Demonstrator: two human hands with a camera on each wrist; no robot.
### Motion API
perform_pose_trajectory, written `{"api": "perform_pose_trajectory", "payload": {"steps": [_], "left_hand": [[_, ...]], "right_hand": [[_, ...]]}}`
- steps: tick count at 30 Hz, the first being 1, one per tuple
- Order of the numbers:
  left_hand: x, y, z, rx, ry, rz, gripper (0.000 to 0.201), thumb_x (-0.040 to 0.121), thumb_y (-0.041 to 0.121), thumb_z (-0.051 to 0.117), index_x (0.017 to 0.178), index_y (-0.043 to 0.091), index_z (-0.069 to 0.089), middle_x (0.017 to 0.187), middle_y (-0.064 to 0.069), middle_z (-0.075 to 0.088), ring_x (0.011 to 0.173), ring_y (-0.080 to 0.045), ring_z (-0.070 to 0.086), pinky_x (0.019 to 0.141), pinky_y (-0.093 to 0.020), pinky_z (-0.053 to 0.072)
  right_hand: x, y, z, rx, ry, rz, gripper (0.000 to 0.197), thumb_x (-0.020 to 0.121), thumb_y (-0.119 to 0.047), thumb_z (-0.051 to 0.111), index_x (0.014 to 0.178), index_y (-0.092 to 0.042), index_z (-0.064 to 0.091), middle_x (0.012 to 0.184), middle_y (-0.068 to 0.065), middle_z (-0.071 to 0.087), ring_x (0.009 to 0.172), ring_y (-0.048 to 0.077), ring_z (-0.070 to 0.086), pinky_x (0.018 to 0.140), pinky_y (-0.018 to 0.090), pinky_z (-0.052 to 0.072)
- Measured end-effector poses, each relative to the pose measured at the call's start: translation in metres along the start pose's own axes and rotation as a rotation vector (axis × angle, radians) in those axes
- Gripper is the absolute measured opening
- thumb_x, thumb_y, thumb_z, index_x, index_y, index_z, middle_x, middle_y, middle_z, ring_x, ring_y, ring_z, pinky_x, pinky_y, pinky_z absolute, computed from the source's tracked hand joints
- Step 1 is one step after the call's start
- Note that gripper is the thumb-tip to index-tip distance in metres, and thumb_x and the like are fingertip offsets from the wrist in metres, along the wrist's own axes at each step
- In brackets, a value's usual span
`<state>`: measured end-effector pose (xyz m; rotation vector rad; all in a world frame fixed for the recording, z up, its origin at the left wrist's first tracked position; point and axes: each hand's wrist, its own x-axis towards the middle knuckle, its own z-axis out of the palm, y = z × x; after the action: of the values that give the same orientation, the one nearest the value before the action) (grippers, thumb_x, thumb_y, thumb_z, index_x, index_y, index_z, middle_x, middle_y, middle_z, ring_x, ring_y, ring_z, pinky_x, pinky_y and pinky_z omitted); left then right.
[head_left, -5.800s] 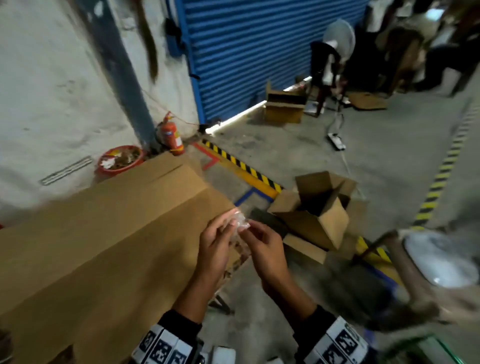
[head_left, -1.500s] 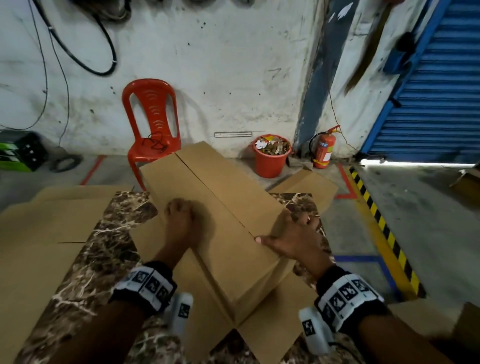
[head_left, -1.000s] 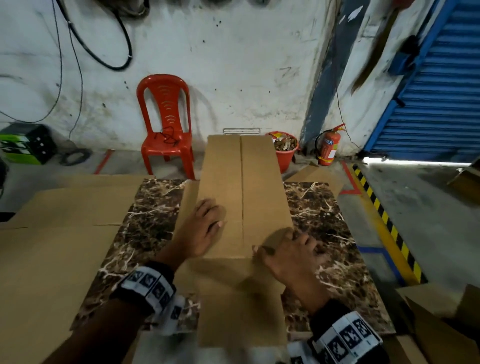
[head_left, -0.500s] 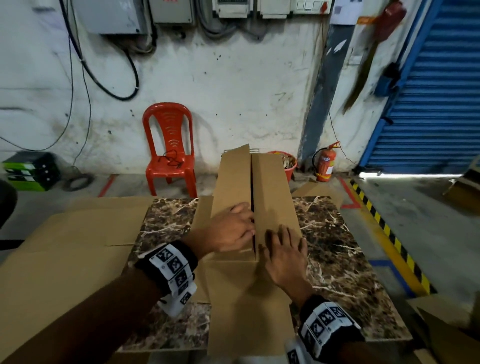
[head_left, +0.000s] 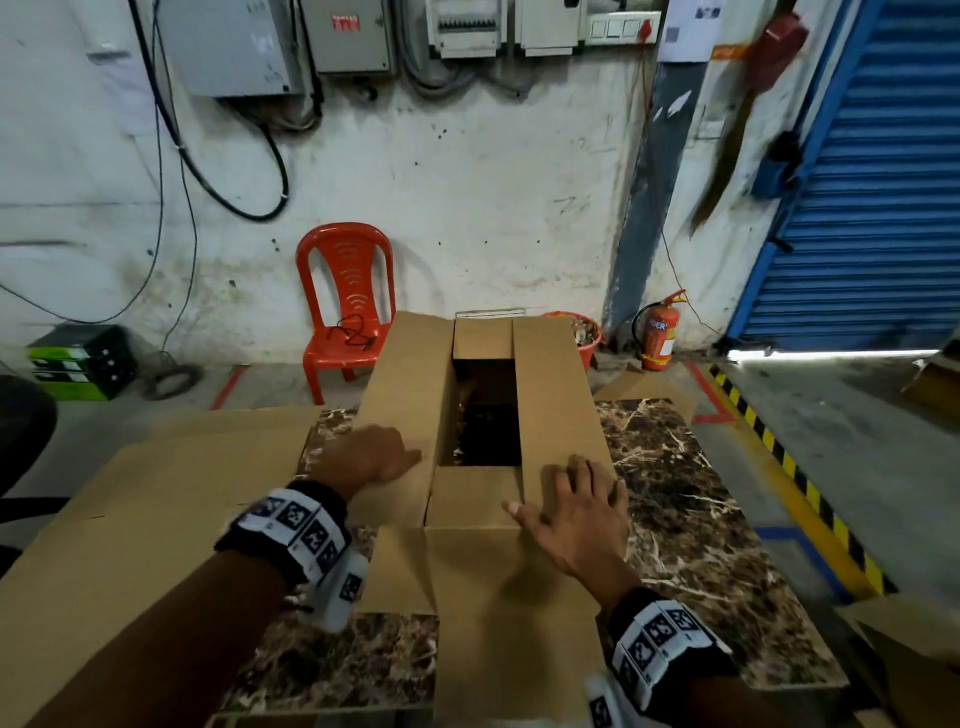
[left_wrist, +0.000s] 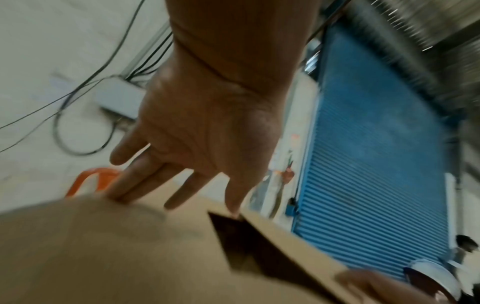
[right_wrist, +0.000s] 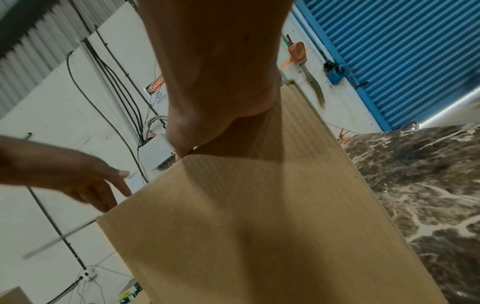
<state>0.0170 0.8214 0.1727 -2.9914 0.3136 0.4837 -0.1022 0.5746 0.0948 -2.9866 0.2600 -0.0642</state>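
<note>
A long brown cardboard box (head_left: 550, 395) lies lengthwise on the marble table (head_left: 675, 493). Its two long top flaps stand apart, with a dark opening (head_left: 485, 415) between them. My left hand (head_left: 384, 457) rests flat on the left flap, fingers straight. In the left wrist view the left hand (left_wrist: 176, 197) touches the cardboard (left_wrist: 103, 257) with its fingertips at the edge of the opening. My right hand (head_left: 576, 499) lies spread and flat on the near end of the right flap. In the right wrist view the heel of the right hand (right_wrist: 221, 115) presses on the cardboard (right_wrist: 259, 226), and its fingers are hidden.
Flat cardboard sheets (head_left: 156, 519) cover the table's left side. Behind the table stand a red plastic chair (head_left: 345, 306), a red bucket (head_left: 587, 338) and a fire extinguisher (head_left: 657, 332). A blue roller shutter (head_left: 857, 182) is at the right, another carton (head_left: 909, 649) at the lower right.
The box was turned lengthwise, its two long flaps meeting. Now both hands have moved apart, the flaps have spread, and a dark opening shows between them.
</note>
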Motion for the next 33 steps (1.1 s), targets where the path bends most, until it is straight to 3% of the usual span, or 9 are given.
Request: {"api": "perform_pose_trajectory", "payload": {"steps": [5,10,14,18,23,26,29,31,33], "left_hand": [[0.008,0.029,0.08,-0.582,0.204,-0.239,0.062,0.089,0.062,0.041,0.118,0.008,0.05,0.112,-0.018,0.059,0.104,-0.038,0.058,0.086,-0.041,0.047],[0.015,0.047,0.103,-0.568,0.237,-0.336,0.063,0.097,0.053,0.037,0.131,0.001,0.041,0.135,-0.031,0.043,0.125,-0.046,0.041,0.104,-0.05,0.036],[0.009,0.046,0.099,-0.523,0.255,-0.254,0.053,0.1,0.047,0.034,0.139,0.011,0.035,0.142,-0.02,0.034,0.132,-0.044,0.03,0.102,-0.061,0.031],[0.004,0.041,0.101,-0.373,0.463,0.049,0.048,0.102,0.033,0.031,0.149,0.02,0.03,0.156,-0.007,0.028,0.145,-0.029,0.021,0.11,-0.056,0.025],[0.003,0.037,0.1,-0.303,0.421,0.281,0.079,0.087,0.06,-0.001,0.151,0.025,0.031,0.161,0.0,0.021,0.15,-0.022,0.008,0.118,-0.05,0.013],[0.004,0.039,0.097,-0.227,0.343,0.259,0.07,0.094,0.062,0.009,0.152,0.027,0.028,0.162,0.0,0.016,0.151,-0.022,0.004,0.119,-0.051,0.008],[0.003,0.04,0.094,-0.194,0.313,0.244,0.06,0.1,0.057,0.022,0.152,0.028,0.028,0.162,0.002,0.018,0.15,-0.022,0.004,0.118,-0.051,0.009],[0.001,0.04,0.09,-0.157,0.31,0.247,0.074,0.09,0.069,0.011,0.15,0.03,0.031,0.16,0.003,0.023,0.149,-0.022,0.009,0.115,-0.05,0.014],[-0.001,0.04,0.085,-0.116,0.307,0.259,0.091,0.075,0.073,-0.003,0.147,0.032,0.034,0.157,0.003,0.027,0.147,-0.023,0.012,0.111,-0.049,0.019]], "right_hand": [[0.002,0.002,0.004,-0.013,0.002,-0.004,0.104,0.073,-0.092,0.006,0.149,-0.026,0.032,0.162,0.008,0.018,0.149,0.028,0.011,0.117,0.059,0.01],[-0.001,0.001,-0.001,0.015,0.002,0.001,0.096,0.078,-0.088,0.018,0.148,-0.025,0.033,0.162,0.007,0.018,0.15,0.028,0.009,0.117,0.059,0.009],[0.008,0.0,-0.016,0.215,-0.07,0.033,0.083,0.071,-0.08,0.039,0.138,-0.031,0.045,0.154,-0.001,0.032,0.145,0.025,0.021,0.115,0.058,0.018],[0.012,0.005,-0.045,0.612,0.139,0.016,0.042,0.083,-0.035,0.071,0.122,-0.02,0.063,0.117,-0.001,0.065,0.103,0.014,0.059,0.089,0.03,0.048],[0.016,0.037,-0.078,0.644,0.435,0.024,0.033,0.082,-0.011,0.066,0.115,-0.017,0.069,0.104,0.002,0.073,0.088,0.018,0.069,0.079,0.032,0.056],[0.018,0.075,-0.085,0.463,0.563,0.051,0.034,0.078,-0.004,0.059,0.109,-0.011,0.072,0.103,0.012,0.072,0.085,0.031,0.067,0.073,0.036,0.053],[0.015,0.114,-0.066,0.246,0.531,0.158,0.033,0.077,-0.004,0.06,0.106,-0.012,0.073,0.122,0.015,0.065,0.108,0.037,0.062,0.091,0.045,0.048],[0.01,0.135,-0.039,0.043,0.407,0.179,0.036,0.081,-0.005,0.063,0.113,-0.018,0.072,0.134,0.01,0.06,0.127,0.035,0.053,0.11,0.052,0.029],[0.001,0.142,-0.013,0.072,0.264,0.064,0.038,0.088,-0.009,0.054,0.123,-0.016,0.067,0.135,0.009,0.06,0.13,0.029,0.052,0.116,0.044,0.021]]}}
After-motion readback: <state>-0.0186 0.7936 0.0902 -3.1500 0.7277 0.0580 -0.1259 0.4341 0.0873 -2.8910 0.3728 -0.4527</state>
